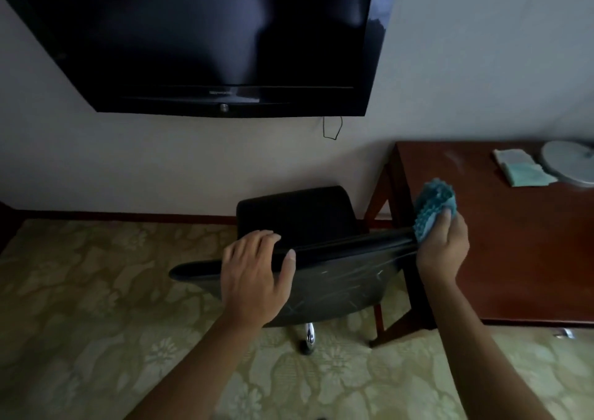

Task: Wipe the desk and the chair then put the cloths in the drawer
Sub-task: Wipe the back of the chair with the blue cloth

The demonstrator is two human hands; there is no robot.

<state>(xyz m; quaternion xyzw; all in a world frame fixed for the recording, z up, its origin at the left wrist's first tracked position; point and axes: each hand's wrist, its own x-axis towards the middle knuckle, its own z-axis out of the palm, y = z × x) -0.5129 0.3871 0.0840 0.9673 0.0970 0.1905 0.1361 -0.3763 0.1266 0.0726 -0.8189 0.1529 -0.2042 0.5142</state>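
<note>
Plainly we have the chair (321, 278) in hand: our left hand (254, 278) lies over the top edge of the black backrest, fingers curled over the far side and thumb pressed against the near face, while our right hand (442, 252) holds the blue nubbly cloth (434, 209) bunched against the right end of that same edge, fingers wrapped round it and thumb on top; the cloth looks soft, light and bulky, so we judge it will crush and drag rather than slide, and it is best kept balled in the palm as it is now; the backrest reads as stiff and smooth, with pale streaks across its back, and since the chair stands on a chrome stem (309, 336) (we cannot see the foot of it, so whether it rolls is a guess) it may turn or shift under a push, which is why a steadying grip on the top edge seems wise; the seat (295, 217) lies beyond the backrest, toward the wall; the desk (514, 252) stands just to the right of the chair, dark red wood with a sheen; on its far part lies a folded pale cloth (522, 167), beside a grey round disc (570, 164); no drawer shows from here; underfoot is a yellow-green patterned carpet (96, 307); above hangs a dark television (209, 33) on a white wall, the room dim.
</note>
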